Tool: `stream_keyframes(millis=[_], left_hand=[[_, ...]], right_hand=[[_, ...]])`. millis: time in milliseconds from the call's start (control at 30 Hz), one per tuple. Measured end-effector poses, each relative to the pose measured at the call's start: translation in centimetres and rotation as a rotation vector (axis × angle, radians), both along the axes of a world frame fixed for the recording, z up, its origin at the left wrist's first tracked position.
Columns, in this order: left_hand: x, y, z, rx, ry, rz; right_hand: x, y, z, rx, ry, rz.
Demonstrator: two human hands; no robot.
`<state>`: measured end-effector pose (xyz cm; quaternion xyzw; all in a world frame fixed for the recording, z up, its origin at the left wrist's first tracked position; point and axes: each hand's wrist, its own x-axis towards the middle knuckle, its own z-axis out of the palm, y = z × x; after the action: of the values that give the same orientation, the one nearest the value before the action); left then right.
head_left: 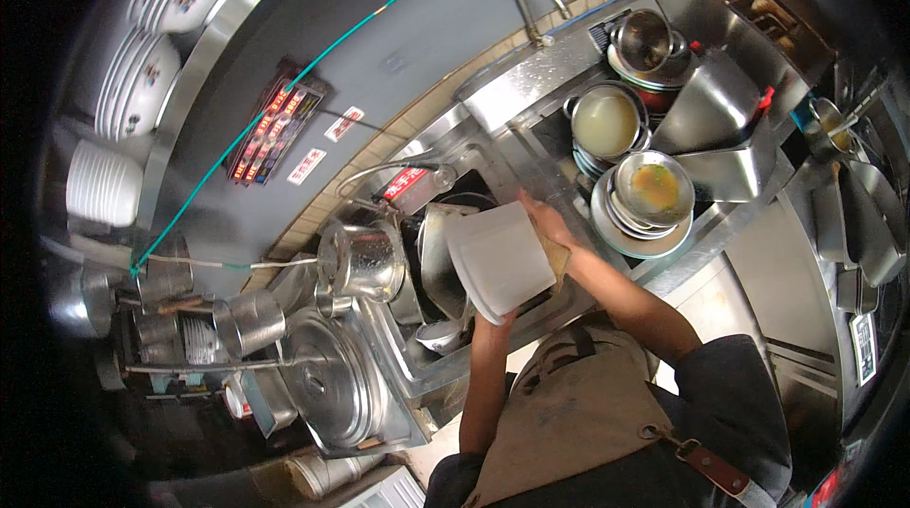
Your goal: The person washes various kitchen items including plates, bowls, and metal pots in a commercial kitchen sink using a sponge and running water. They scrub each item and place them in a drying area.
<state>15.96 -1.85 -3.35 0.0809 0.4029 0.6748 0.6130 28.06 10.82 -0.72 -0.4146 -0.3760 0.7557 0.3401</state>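
Over the sink (393, 366) I hold a whitish plastic container (502, 257), tilted, with a wide rim at its lower left. My left hand (495, 320) grips its near edge from below; most of those fingers are hidden behind it. On the far right side, my right hand (544, 224) is closed against the container wall. A tan pad or cloth (559, 264) shows between that palm and the container; its kind is unclear. Just left of the container, a metal pan (438, 257) leans in the sink, and a small white bowl (439, 335) lies below.
Stacked plates (668, 244) with a bowl of yellowish liquid (652, 188), a pot of cloudy liquid (606, 121) and steel food pans (711, 105) crowd the right counter. A steel pot (360, 262) and large round lid (327, 380) stand left. A faucet (540, 15) rises behind.
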Motion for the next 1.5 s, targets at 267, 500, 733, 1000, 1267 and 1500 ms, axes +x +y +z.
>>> stream_keyframes(millis=[267, 500, 733, 1000, 1267, 1500], left_hand=[[0.4, 3.1, 3.7, -0.095, 0.601, 0.031], [-1.8, 3.3, 0.7, 0.182, 0.703, -0.068], [-1.9, 4.6, 0.2, 0.202, 0.757, 0.234], [-4.4, 5.3, 0.3, -0.079, 1.622, 0.515], [-10.4, 5.2, -0.2, -0.211, 1.177, 0.545], [-12.9, 4.3, -2.0, -0.198, 0.925, 0.598]], right_hand=[[2.9, -4.2, -3.1, -0.168, 0.585, 0.042], [-0.2, -4.5, -6.2, -0.471, 1.517, 0.125], [-2.8, -4.2, -6.9, -0.331, 1.911, 0.084], [-0.2, -5.9, -6.9, -0.507, 1.285, -0.101], [4.4, -3.9, -10.8, -0.484, 1.034, -0.141], [12.2, -0.8, -10.9, 0.726, 0.295, -0.605]])
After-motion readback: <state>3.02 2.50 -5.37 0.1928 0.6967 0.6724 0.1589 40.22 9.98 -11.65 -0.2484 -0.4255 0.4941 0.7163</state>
